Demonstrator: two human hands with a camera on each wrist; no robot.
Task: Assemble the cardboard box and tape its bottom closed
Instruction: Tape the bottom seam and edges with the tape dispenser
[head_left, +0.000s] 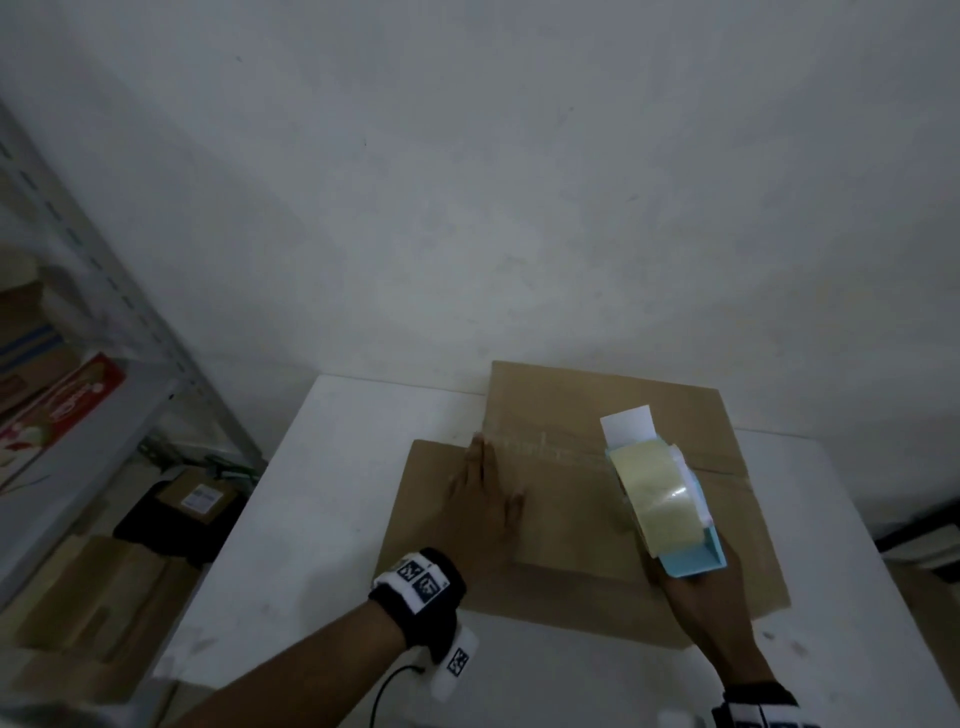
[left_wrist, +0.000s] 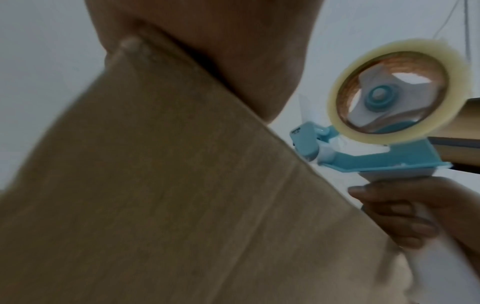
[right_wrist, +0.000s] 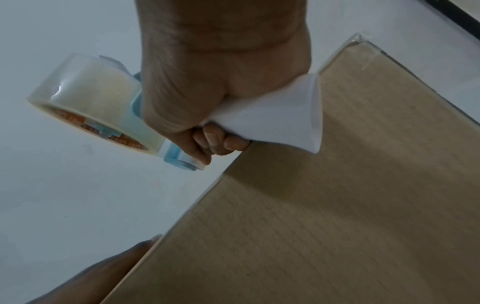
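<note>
Right hand (right_wrist: 207, 67) grips tape dispenser (left_wrist: 384, 115) handle

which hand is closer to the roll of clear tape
Right. The right hand grips the handle of the tape dispenser carrying the roll of clear tape; the left hand lies flat on the cardboard box, apart from it.

Brown cardboard box (head_left: 571, 519), blue-and-white tape dispenser (head_left: 691, 561), white table (head_left: 291, 545)

the head view looks steeply down on the bench (head_left: 270, 519) from above. both wrist views sit close along the cardboard box (left_wrist: 182, 205), facing the wall; all three share the tape dispenser (head_left: 670, 514).
</note>
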